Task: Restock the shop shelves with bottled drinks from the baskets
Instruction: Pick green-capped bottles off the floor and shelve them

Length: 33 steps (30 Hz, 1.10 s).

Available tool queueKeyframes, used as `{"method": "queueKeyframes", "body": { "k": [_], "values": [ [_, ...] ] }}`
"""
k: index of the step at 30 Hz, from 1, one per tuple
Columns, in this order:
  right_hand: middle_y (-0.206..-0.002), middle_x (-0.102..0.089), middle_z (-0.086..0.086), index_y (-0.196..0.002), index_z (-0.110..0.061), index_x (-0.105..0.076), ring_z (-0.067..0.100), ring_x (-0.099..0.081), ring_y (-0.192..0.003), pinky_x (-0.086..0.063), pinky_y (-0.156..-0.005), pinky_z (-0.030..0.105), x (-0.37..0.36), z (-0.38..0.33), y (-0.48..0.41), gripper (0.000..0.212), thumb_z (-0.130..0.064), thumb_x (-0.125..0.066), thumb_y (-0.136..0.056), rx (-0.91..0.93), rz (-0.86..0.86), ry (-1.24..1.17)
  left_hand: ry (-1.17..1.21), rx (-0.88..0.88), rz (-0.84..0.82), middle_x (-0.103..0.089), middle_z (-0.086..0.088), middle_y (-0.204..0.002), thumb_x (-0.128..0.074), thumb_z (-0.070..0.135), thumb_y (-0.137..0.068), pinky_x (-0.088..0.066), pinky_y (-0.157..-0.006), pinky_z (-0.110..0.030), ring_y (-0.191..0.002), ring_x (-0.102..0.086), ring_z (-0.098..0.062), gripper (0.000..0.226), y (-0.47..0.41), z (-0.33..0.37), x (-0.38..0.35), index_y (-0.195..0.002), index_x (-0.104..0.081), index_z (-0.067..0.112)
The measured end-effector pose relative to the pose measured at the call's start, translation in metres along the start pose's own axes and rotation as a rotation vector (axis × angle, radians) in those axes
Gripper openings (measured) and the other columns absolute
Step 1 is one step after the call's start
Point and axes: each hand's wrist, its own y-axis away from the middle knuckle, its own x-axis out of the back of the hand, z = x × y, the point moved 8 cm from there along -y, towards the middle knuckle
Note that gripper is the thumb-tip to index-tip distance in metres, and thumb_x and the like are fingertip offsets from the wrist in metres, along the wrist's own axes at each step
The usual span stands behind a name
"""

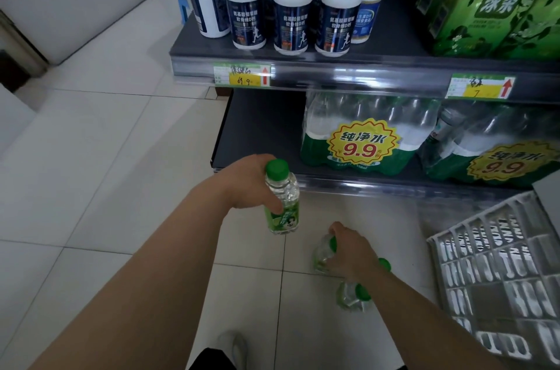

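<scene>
the clear plastic bottle with a green cap and green label (282,200) is upright in the air, gripped round its middle by the left hand (250,185), whose fingers are curled about the label. it hangs just short of the front lip of the dark lower shelf (257,127), whose bare stretch lies straight beyond the knuckles.

below and to the right of that hand, the right hand (353,250) is down near the pale floor tiles (121,188), closed over the top of a second green-capped clear bottle (321,259) (i cannot tell whether it has left the floor). nearer the person than this hand, a third green-capped bottle (351,298) sits close under the wrist, and another green cap (384,264) peeks out from behind the forearm. further right of the forearm lies a grey slotted plastic basket (500,278), tilted. beyond the left hand and to its right, shrink-wrapped packs of water with yellow price stickers (357,139) fill the rest of the shelf.

what could go wrong, as i judge it:
- the right hand's hold is high on the bottle, so the bottle may swing or slip as it rises.
- the forearm passes right over the loose bottles and could knock one over and send it rolling.
- the left bottle could clip the shelf lip going in.
- set too near the edge, it could tip back off.
</scene>
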Motion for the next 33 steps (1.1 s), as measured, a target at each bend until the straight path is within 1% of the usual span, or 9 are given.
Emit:
{"method": "queueKeyframes", "body": {
  "k": [5,8,12,15,18,21,25,28,33],
  "values": [
    [-0.095,-0.058,-0.006,-0.098,-0.032,-0.047,0.012,-0.055,-0.082,-0.041,-0.065,0.024,0.065,-0.015,0.019,0.054,-0.039,-0.082,-0.058,0.021,0.157,-0.223,0.024,-0.032,0.071,-0.063,0.012,-0.093,-0.086,0.015,-0.056,-0.046,-0.065,-0.019,-0.084,-0.06,-0.004,0.054,0.022,0.012,0.018,-0.099,-0.057,0.031],
    [-0.09,-0.059,-0.016,-0.09,-0.037,-0.048,0.007,-0.057,-0.079,-0.04,-0.062,0.022,0.115,-0.035,0.04,0.054,-0.045,-0.084,-0.051,0.075,0.249,-0.35,0.063,-0.049,0.162,-0.065,0.008,-0.092,-0.086,0.017,-0.054,-0.052,-0.072,-0.028,-0.085,-0.062,-0.01,0.053,0.043,0.023,0.042,-0.094,-0.056,0.032],
    [-0.085,-0.063,-0.014,-0.086,-0.033,-0.054,0.001,-0.06,-0.077,-0.048,-0.065,0.024,0.187,-0.069,0.076,0.046,-0.037,-0.085,-0.052,0.193,0.365,-0.527,0.102,-0.079,0.276,-0.066,0.001,-0.093,-0.084,0.012,-0.054,-0.055,-0.072,-0.034,-0.085,-0.064,-0.018,0.052,0.076,0.054,0.082,-0.095,-0.054,0.026],
    [-0.087,-0.066,-0.011,-0.089,-0.028,-0.061,0.006,-0.063,-0.079,-0.049,-0.066,0.024,0.241,-0.096,0.104,0.045,-0.032,-0.085,-0.052,0.271,0.43,-0.606,0.125,-0.111,0.299,-0.067,0.006,-0.096,-0.084,0.009,-0.059,-0.051,-0.066,-0.019,-0.084,-0.064,-0.007,0.057,0.1,0.086,0.111,-0.103,-0.054,0.028],
    [-0.086,-0.069,-0.009,-0.091,-0.024,-0.063,0.008,-0.066,-0.078,-0.05,-0.065,0.024,0.29,-0.121,0.132,0.04,-0.027,-0.085,-0.057,0.346,0.464,-0.68,0.114,-0.156,0.305,-0.069,0.004,-0.101,-0.082,0.008,-0.06,-0.054,-0.082,-0.029,-0.095,-0.066,-0.014,0.059,0.124,0.124,0.14,-0.111,-0.055,0.02],
    [-0.082,-0.071,-0.01,-0.089,-0.023,-0.066,0.001,-0.066,-0.074,-0.048,-0.06,0.017,0.336,-0.145,0.161,0.036,-0.024,-0.086,-0.059,0.426,0.509,-0.72,0.06,-0.199,0.327,-0.069,0.001,-0.101,-0.081,0.016,-0.055,-0.052,-0.088,-0.037,-0.097,-0.065,-0.017,0.057,0.146,0.164,0.17,-0.107,-0.057,0.019],
    [-0.073,-0.068,-0.021,-0.083,-0.026,-0.066,-0.013,-0.061,-0.066,-0.042,-0.052,0.003,0.398,-0.173,0.198,0.03,-0.02,-0.085,-0.061,0.545,0.614,-0.796,0.003,-0.277,0.418,-0.067,0.005,-0.09,-0.08,0.029,-0.047,-0.053,-0.078,-0.032,-0.084,-0.064,-0.014,0.056,0.176,0.213,0.213,-0.098,-0.057,0.022],
    [-0.067,-0.066,-0.029,-0.073,-0.024,-0.062,-0.013,-0.06,-0.064,-0.043,-0.053,0.003,0.44,-0.19,0.226,0.025,-0.017,-0.084,-0.064,0.618,0.721,-0.859,0.004,-0.32,0.523,-0.068,0.01,-0.094,-0.079,0.036,-0.044,-0.052,-0.076,-0.026,-0.085,-0.065,-0.006,0.061,0.2,0.24,0.244,-0.102,-0.059,0.03],
    [-0.081,-0.07,-0.017,-0.083,-0.028,-0.067,-0.001,-0.065,-0.075,-0.046,-0.061,0.012,0.498,-0.227,0.263,0.027,-0.024,-0.084,-0.064,0.757,0.773,-0.933,0.091,-0.423,0.661,-0.07,0.0,-0.103,-0.081,0.049,-0.04,-0.052,-0.09,-0.042,-0.093,-0.068,-0.018,0.084,0.235,0.276,0.293,-0.116,-0.059,0.021]
  ]
}}
